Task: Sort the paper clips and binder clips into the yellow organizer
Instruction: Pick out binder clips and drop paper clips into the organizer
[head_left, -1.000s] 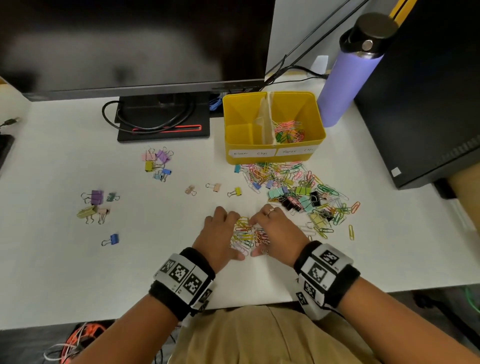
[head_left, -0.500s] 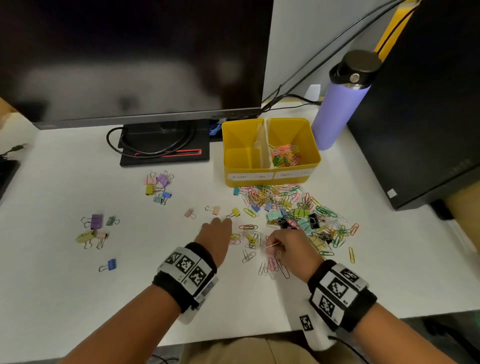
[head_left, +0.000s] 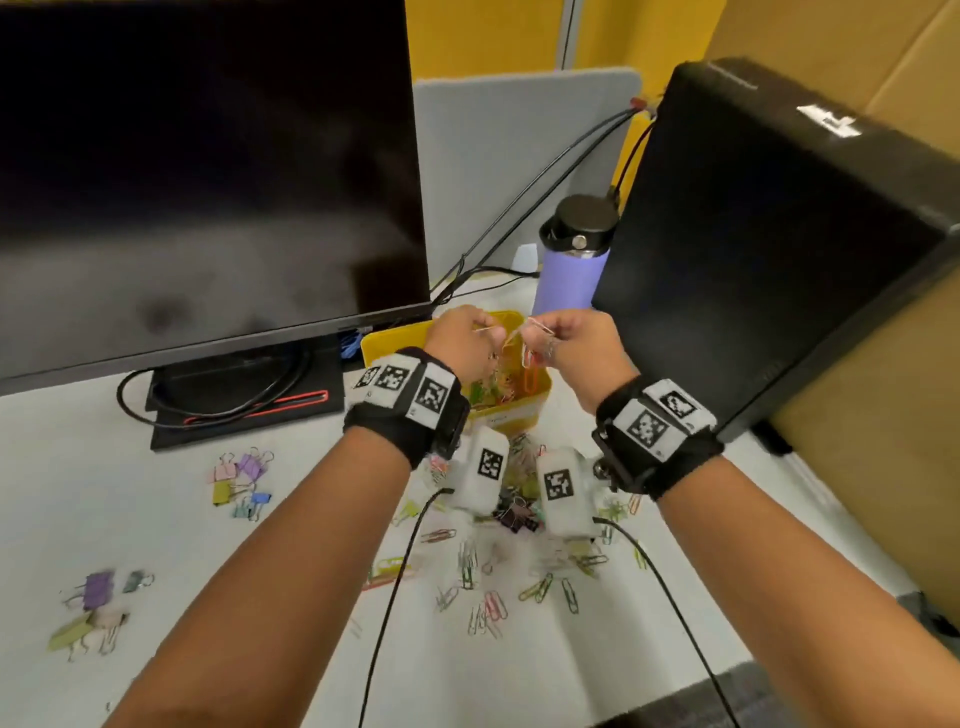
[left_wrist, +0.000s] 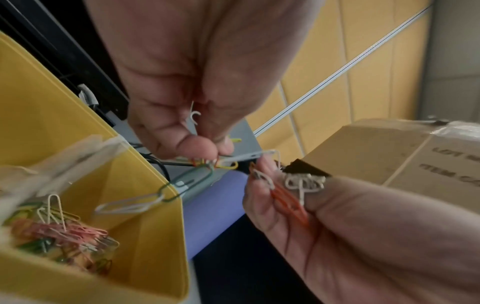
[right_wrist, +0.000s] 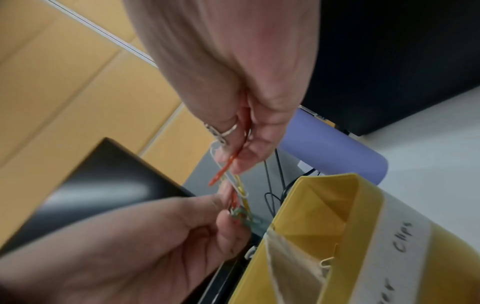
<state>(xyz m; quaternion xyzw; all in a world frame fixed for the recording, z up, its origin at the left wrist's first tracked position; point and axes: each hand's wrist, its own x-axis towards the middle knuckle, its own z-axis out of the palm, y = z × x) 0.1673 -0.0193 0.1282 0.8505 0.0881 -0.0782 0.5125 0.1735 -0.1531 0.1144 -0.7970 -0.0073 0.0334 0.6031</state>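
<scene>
Paper clips (left_wrist: 288, 200) thin, multicoloured, tangled; left hand (head_left: 457, 340) and right hand (head_left: 576, 343) pinch them above yellow organizer (head_left: 537, 392).

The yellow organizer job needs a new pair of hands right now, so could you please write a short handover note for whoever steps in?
Left hand: pinches a tangle of coloured wire paper clips above the yellow plastic organizer.
Right hand: pinches an orange paper clip and others, linked to the same tangle.
Done: some paper clips lie in one compartment.
Left: drop this bunch, then clear the loose paper clips and pastel binder clips on the white desk.
</scene>
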